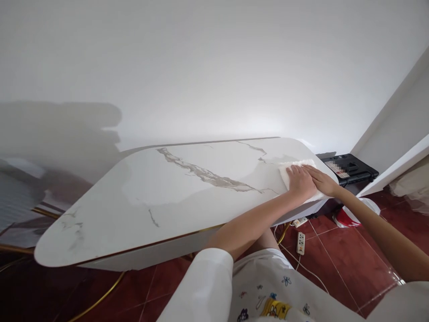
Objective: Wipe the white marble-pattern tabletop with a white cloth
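Observation:
A folded white cloth (284,173) lies on the right end of a white marble-patterned tabletop (140,179). My left hand (300,183) presses down on the cloth, its fingers bent over it. Close against it, my right hand (320,180) bears on the same cloth, fingers pointing left and partly overlapping the left hand. Parts of the cloth under both palms are hidden. Grey-brown veins run across the tabletop to the left of my hands.
The table's back edge runs along a white wall (214,67). A black case (355,167) stands beyond the right end. Below, a power strip (300,243) with a white cable and a red-and-white bag (348,215) lie on the red tiled floor (365,250).

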The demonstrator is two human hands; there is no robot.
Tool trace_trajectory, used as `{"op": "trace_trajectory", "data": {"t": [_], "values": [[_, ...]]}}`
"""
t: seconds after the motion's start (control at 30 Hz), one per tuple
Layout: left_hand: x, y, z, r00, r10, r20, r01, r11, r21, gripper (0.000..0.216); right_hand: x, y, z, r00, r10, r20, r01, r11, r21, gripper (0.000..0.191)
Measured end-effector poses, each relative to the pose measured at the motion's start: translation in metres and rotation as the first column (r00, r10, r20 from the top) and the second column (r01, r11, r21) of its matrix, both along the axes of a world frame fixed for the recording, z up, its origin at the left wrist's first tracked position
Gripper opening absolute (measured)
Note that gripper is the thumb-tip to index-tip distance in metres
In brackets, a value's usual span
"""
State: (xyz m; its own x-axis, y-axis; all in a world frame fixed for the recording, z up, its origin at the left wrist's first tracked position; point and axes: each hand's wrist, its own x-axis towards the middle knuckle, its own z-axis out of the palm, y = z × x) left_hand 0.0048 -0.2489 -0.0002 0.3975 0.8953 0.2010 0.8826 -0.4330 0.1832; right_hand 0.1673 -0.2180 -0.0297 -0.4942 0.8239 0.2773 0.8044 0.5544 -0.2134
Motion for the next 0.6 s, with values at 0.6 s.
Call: {"op": "trace_trajectory", "data": {"t": [0.6], "values": [[-0.039, 0.124, 0.001, 0.993, 0.053, 0.104, -0.053, 0.999, -0.009, 0.049, -0.041, 0.132, 0.001, 0.995, -0.091, -0.044, 0.088, 0.994, -0.062, 0.052]]}}
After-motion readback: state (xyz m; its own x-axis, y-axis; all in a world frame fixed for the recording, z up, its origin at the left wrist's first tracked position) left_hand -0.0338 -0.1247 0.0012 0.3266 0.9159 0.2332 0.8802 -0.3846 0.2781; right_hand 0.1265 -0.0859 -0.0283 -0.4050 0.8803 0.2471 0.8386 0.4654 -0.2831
